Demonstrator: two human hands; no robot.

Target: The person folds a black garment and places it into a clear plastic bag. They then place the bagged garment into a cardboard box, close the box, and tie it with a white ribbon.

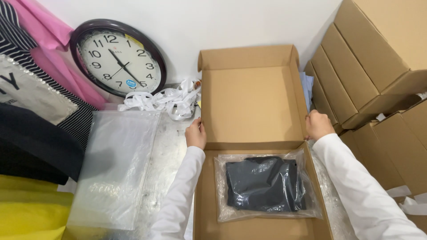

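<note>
An open brown cardboard box [209, 200] lies in front of me, its lid [251, 102] standing up at the back. Inside the base lies a dark folded garment in a clear plastic bag [264, 184]. My left hand [195, 133] grips the lid's left edge near the hinge fold. My right hand [318, 124] grips the lid's right edge at the same height. Both arms wear white sleeves.
A stack of clear plastic bags [113, 164] lies on the left of the metal table [167, 155]. A round wall clock [118, 58] leans against the wall beside tangled white strips [162, 100]. Closed cardboard boxes [369, 66] are stacked on the right. Folded clothes [31, 133] pile at far left.
</note>
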